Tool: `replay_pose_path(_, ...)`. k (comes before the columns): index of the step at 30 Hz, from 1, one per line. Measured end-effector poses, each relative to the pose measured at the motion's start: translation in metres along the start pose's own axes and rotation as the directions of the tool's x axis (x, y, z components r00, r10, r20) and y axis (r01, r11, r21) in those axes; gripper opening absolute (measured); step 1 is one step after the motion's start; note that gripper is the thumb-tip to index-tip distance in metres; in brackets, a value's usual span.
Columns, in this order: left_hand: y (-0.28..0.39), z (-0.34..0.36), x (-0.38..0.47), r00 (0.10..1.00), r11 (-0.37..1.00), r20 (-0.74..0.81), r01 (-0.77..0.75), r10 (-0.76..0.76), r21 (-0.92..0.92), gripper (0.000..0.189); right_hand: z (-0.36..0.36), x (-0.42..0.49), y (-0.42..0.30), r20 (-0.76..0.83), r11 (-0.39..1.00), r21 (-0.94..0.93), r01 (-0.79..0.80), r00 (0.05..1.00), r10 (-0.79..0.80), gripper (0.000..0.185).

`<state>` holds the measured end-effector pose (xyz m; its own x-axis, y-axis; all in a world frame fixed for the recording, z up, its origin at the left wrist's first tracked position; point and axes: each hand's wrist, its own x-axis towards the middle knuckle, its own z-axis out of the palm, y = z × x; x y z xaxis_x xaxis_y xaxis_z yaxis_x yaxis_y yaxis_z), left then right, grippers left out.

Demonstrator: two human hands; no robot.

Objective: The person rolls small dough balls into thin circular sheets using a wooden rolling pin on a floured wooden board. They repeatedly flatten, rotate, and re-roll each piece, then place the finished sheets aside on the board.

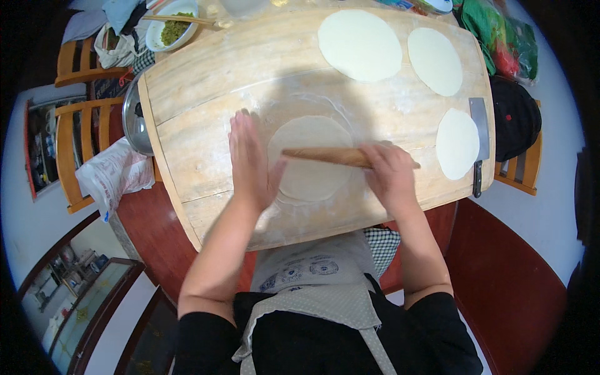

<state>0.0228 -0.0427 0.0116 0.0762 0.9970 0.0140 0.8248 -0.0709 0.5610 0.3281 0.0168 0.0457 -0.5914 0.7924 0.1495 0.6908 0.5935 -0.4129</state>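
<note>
A round, flat sheet of dough (314, 183) lies on the floured wooden board (201, 136) in front of me. Across its upper part runs a tapered wooden rolling pin (328, 155), its left end over the dough. My right hand (390, 176) grips the pin near its right end. To the left of the dough is my left hand (253, 164), blurred, fingers pointing away from me and nothing held; its thumb is close to the pin's left tip. Flour marks ring the dough. Whether the thumb touches the dough cannot be told.
Further dough rounds (360, 45) lie at the board's far right and right side. A cleaver (479, 136) rests by the right edge, beside one round. Beyond the far left edge stands a white bowl (152, 35) of green filling with chopsticks. A metal lid (132, 122) is left of the board.
</note>
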Motion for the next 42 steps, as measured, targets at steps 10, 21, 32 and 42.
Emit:
replay_pose_path(10, -0.008, 0.011, 0.078, 0.973, 0.960, -0.170, 0.193, -0.159, 0.204, 0.074, 0.030, 0.087, 0.015, 0.027, 0.990, -0.138, -0.023, 0.999, 0.027, 0.051)
replay_pose_path(21, -0.001, 0.016, 0.091, 0.977, 0.972, -0.173, 0.157, -0.127, 0.173, 0.071, 0.017, 0.081, 0.019, 0.012, 0.970, -0.235, -0.068, 0.997, 0.073, 0.049)
replay_pose_path(32, 0.046, 0.006, -0.009, 0.990, 0.991, -0.060, 0.124, -0.127, -0.053, 0.073, 0.003, 0.011, 0.016, 0.029, 0.994, 0.040, 0.103, 0.994, -0.104, 0.055)
replay_pose_path(42, 0.005, 0.009, 0.053, 0.964, 0.953, -0.155, 0.244, -0.218, 0.179, 0.078, 0.028, 0.121, 0.021, 0.054, 0.990, -0.005, 0.142, 0.988, -0.142, 0.051)
